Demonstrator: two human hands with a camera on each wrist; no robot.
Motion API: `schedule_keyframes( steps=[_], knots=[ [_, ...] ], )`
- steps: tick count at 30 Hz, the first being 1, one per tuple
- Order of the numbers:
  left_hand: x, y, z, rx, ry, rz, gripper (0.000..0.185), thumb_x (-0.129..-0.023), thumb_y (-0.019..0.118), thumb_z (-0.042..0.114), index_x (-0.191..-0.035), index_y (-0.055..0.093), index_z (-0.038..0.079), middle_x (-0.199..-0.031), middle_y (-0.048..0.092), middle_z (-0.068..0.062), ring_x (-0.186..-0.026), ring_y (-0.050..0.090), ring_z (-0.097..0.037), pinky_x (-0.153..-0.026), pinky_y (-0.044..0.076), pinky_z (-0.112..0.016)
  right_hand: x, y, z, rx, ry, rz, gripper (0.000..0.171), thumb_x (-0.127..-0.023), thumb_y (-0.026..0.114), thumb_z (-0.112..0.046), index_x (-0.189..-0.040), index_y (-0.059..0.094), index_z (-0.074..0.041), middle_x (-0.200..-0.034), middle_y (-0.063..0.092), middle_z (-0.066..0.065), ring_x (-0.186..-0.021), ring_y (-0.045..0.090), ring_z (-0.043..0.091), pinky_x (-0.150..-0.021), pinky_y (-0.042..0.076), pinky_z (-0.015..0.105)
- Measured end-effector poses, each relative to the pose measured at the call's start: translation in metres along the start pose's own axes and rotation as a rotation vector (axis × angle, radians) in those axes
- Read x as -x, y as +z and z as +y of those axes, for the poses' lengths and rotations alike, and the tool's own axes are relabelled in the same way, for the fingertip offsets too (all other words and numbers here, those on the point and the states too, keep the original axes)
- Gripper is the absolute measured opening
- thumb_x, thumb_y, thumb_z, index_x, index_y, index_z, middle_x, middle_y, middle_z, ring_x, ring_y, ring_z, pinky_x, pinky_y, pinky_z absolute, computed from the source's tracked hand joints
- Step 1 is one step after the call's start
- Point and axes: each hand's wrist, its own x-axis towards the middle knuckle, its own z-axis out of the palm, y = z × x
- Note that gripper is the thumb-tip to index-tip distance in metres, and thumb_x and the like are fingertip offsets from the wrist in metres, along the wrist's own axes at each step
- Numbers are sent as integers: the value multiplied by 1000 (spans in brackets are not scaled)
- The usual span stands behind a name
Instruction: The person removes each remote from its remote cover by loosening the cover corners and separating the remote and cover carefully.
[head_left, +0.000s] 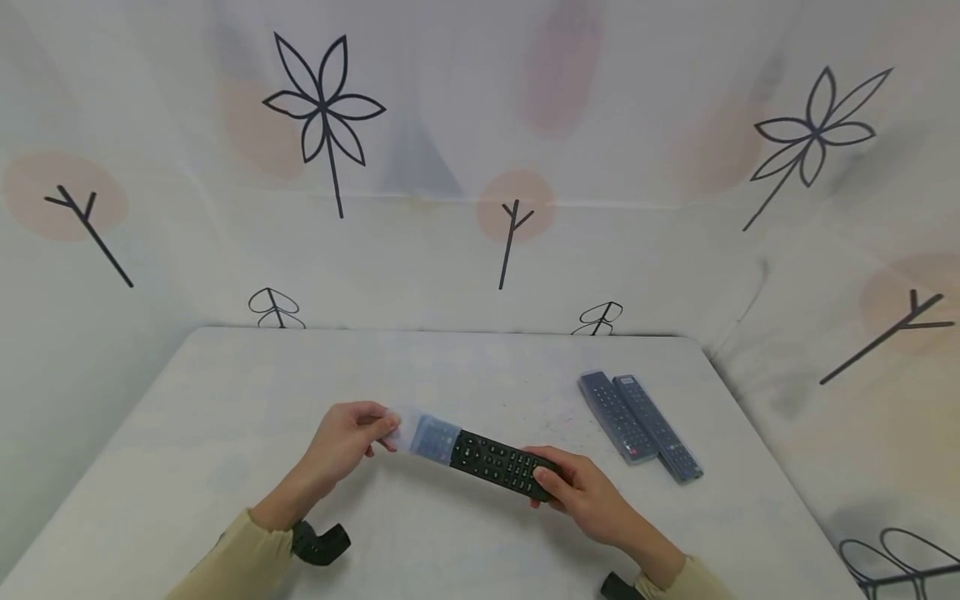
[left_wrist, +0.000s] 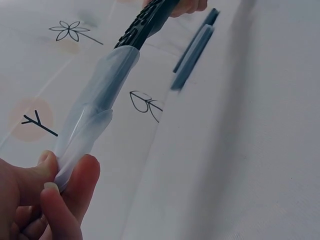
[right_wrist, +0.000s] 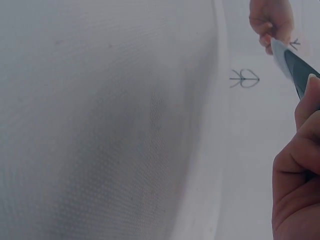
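Note:
A black remote control (head_left: 495,461) is held slanted above the table, its buttons facing up. Over its left end sits a translucent plastic sleeve (head_left: 435,438), which covers only part of the remote. My left hand (head_left: 347,446) pinches the loose end of the sleeve between thumb and fingers, plainly seen in the left wrist view. At the remote's other end, my right hand (head_left: 581,493) grips it with the thumb on top. Most of the remote lies outside the right wrist view.
Two more remotes, one (head_left: 617,417) beside the other (head_left: 658,429), lie on the white table (head_left: 300,367) at the right, both looking bluish as if in plastic covers. A patterned cloth wall (head_left: 420,267) rises behind the table.

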Motion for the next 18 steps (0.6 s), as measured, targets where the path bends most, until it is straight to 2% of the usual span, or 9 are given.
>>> schedule_keyframes(
  steps=[6, 18],
  knots=[
    [1, 1, -2, -38, -2, 5, 16, -95, 69, 16, -101, 73, 2, -82, 71, -4, -74, 67, -21, -59, 51, -35, 3, -2, 0, 33, -2, -11, 41, -107, 47, -27, -139, 52, -3, -87, 68, 4, -74, 59, 20, -56, 47, 23],
    [0, -1, -5, -29, -14, -6, 16, -94, 70, 17, -101, 73, 3, -84, 72, -4, -74, 69, -19, -60, 52, -35, 6, -5, 1, 34, -1, -17, 40, -107, 48, -25, -140, 52, -3, -87, 69, 5, -72, 60, 21, -55, 47, 23]
  ],
)
